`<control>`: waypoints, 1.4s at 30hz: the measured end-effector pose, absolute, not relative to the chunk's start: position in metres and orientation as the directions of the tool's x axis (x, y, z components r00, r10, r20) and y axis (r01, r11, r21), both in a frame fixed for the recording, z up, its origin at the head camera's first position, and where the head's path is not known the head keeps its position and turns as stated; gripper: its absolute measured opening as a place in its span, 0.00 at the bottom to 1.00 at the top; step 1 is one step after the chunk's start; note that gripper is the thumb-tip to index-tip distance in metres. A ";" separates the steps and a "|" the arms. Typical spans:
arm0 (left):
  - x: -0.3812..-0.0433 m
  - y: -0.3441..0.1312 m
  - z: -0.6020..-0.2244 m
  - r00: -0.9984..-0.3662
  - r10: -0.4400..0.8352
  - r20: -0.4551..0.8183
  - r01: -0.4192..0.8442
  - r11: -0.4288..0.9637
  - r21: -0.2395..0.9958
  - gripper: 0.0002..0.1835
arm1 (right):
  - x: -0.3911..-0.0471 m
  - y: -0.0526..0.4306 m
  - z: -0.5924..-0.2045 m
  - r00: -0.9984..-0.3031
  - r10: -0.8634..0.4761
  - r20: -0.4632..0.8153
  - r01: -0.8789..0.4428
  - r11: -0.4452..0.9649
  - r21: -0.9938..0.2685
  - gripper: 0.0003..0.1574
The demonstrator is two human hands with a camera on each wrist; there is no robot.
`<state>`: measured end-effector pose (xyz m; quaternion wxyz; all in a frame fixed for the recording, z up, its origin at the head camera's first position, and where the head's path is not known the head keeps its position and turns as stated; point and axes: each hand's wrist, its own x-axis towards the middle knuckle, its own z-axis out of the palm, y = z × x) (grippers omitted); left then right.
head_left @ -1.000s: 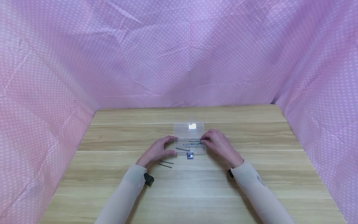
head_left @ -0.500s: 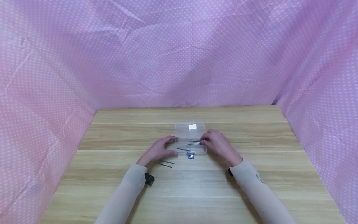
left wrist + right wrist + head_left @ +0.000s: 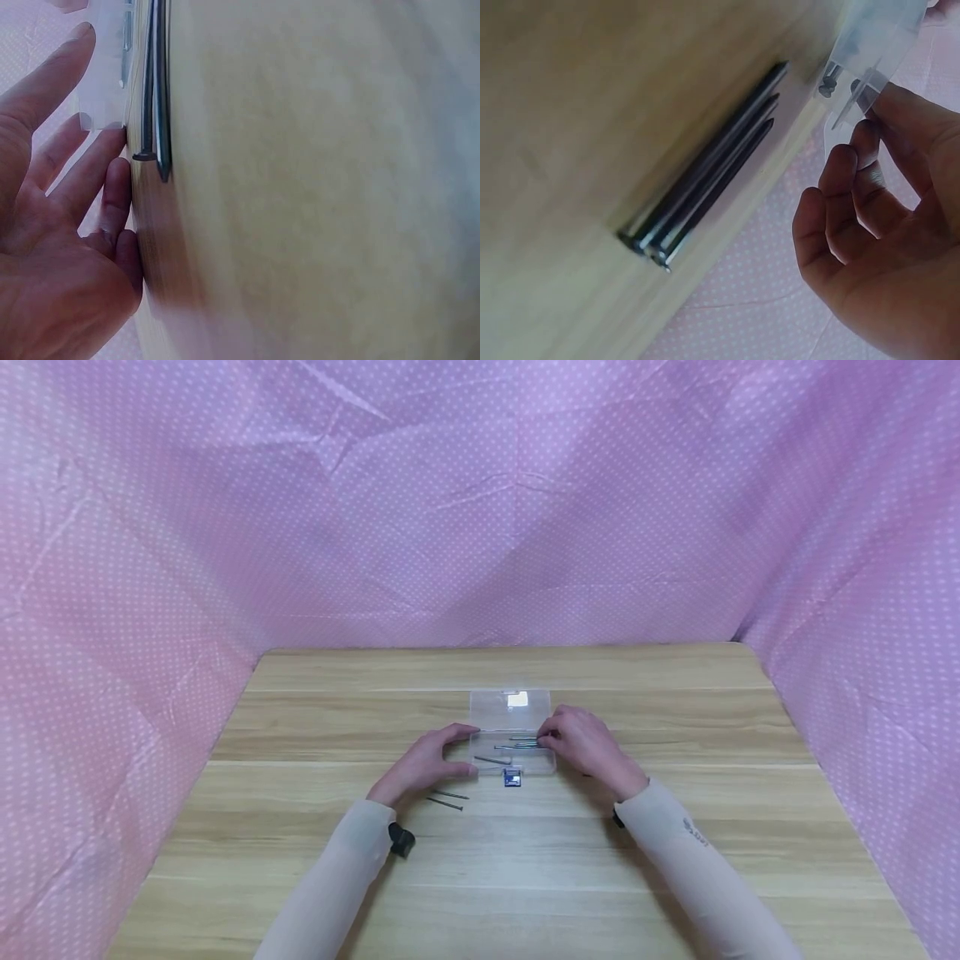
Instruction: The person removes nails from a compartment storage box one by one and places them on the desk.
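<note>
Holding clear open box (image 3: 501,720): left fingers (image 3: 459,769)

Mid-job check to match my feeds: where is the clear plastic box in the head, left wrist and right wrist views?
Head: the clear plastic box is just below centre, between the left hand and right hand.
Left wrist: top left corner area, at the left hand's fingers.
Right wrist: top right, above the right hand.
Shared landmark: the wooden table, in all three.

Pink polka-dot cloth (image 3: 480,510) hangs around 3 sides of a wood-grain table (image 3: 480,885).
</note>
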<state>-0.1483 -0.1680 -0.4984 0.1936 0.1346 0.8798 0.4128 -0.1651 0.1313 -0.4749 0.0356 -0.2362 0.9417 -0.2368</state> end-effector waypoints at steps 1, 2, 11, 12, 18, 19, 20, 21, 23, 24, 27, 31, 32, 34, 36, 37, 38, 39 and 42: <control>-0.148 -0.168 -0.498 -0.889 0.398 -0.227 0.078 0.621 0.780 0.38 | -0.166 0.131 -0.474 -0.886 -0.463 0.038 -0.426 0.777 -0.463 0.06; -0.148 -0.168 -0.498 -0.890 0.397 -0.225 0.078 0.618 0.782 0.38 | -0.166 0.131 -0.473 -0.884 -0.466 0.032 -0.426 0.778 -0.462 0.06; -0.148 -0.167 -0.497 -0.893 0.389 -0.227 0.073 0.622 0.779 0.38 | -0.170 0.129 -0.470 -0.876 -0.482 -0.009 -0.424 0.779 -0.461 0.06; -0.148 -0.167 -0.497 -0.893 0.388 -0.228 0.073 0.625 0.777 0.38 | -0.170 0.129 -0.470 -0.876 -0.482 -0.012 -0.423 0.780 -0.461 0.06; -0.148 -0.167 -0.496 -0.895 0.381 -0.232 0.068 0.630 0.773 0.38 | -0.174 0.129 -0.470 -0.869 -0.496 -0.006 -0.439 0.776 -0.453 0.05; -0.148 -0.167 -0.496 -0.895 0.380 -0.234 0.066 0.632 0.773 0.38 | -0.174 0.129 -0.470 -0.865 -0.501 -0.005 -0.446 0.774 -0.450 0.04; -0.148 -0.166 -0.496 -0.895 0.380 -0.235 0.066 0.633 0.772 0.38 | -0.175 0.129 -0.470 -0.861 -0.508 -0.002 -0.455 0.773 -0.443 0.04; -0.148 -0.166 -0.496 -0.894 0.382 -0.234 0.068 0.632 0.772 0.38 | -0.176 0.129 -0.469 -0.857 -0.516 -0.001 -0.464 0.772 -0.435 0.04; -0.148 -0.166 -0.495 -0.893 0.384 -0.235 0.070 0.634 0.770 0.38 | -0.177 0.128 -0.469 -0.852 -0.523 -0.012 -0.468 0.773 -0.428 0.04; -0.148 -0.166 -0.495 -0.892 0.384 -0.237 0.069 0.635 0.770 0.38 | -0.178 0.128 -0.469 -0.850 -0.526 -0.021 -0.468 0.774 -0.426 0.04; -0.148 -0.165 -0.494 -0.890 0.388 -0.239 0.069 0.633 0.771 0.38 | -0.180 0.128 -0.468 -0.848 -0.527 -0.056 -0.455 0.779 -0.432 0.04; -0.148 -0.166 -0.494 -0.889 0.393 -0.236 0.073 0.630 0.773 0.38 | -0.183 0.127 -0.465 -0.847 -0.521 -0.101 -0.428 0.783 -0.452 0.03; -0.148 -0.166 -0.494 -0.889 0.393 -0.236 0.072 0.629 0.774 0.38 | -0.183 0.126 -0.465 -0.846 -0.521 -0.109 -0.423 0.783 -0.456 0.03; -0.148 -0.166 -0.495 -0.889 0.398 -0.227 0.080 0.622 0.779 0.38 | -0.183 0.125 -0.463 -0.844 -0.521 -0.126 -0.414 0.784 -0.463 0.03; -0.147 -0.167 -0.496 -0.888 0.402 -0.223 0.084 0.619 0.781 0.38 | -0.184 0.124 -0.462 -0.839 -0.528 -0.133 -0.417 0.781 -0.465 0.03; -0.147 -0.167 -0.496 -0.888 0.405 -0.217 0.088 0.614 0.784 0.39 | -0.184 0.124 -0.461 -0.834 -0.535 -0.131 -0.427 0.778 -0.460 0.03; -0.147 -0.167 -0.497 -0.887 0.408 -0.216 0.090 0.611 0.787 0.39 | -0.184 0.123 -0.461 -0.831 -0.541 -0.128 -0.435 0.776 -0.456 0.03; -0.147 -0.167 -0.498 -0.887 0.408 -0.216 0.090 0.612 0.785 0.39 | -0.184 0.123 -0.461 -0.827 -0.547 -0.125 -0.444 0.774 -0.452 0.03; -0.147 -0.168 -0.499 -0.887 0.406 -0.219 0.088 0.615 0.784 0.38 | -0.184 0.122 -0.462 -0.817 -0.564 -0.116 -0.471 0.771 -0.429 0.03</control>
